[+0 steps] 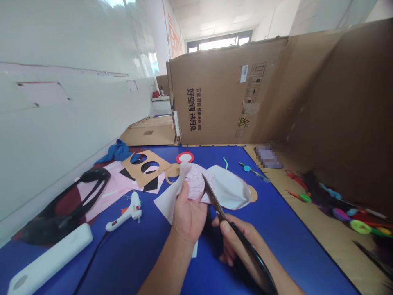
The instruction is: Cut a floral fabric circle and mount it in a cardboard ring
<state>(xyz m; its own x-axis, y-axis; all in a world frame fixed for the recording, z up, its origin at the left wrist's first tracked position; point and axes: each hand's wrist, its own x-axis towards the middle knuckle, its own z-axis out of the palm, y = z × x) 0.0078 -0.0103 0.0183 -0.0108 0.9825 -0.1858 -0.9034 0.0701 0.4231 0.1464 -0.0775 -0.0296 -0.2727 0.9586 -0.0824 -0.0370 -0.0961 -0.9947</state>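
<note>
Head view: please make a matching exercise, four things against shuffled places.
1. black-handled metal scissors
2. white sheet with line drawing
3. white plastic glue gun
4. round red-rimmed white disc

A. far part of the blue table
B. in the left hand
C. right of the long white bar
D. in the right hand

Pairs: 1-D, 2-B, 3-C, 4-A

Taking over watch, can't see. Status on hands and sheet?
Left hand holding marked white sheet. Right hand gripping scissors over it. White glue gun off left, apart from hands.
</note>
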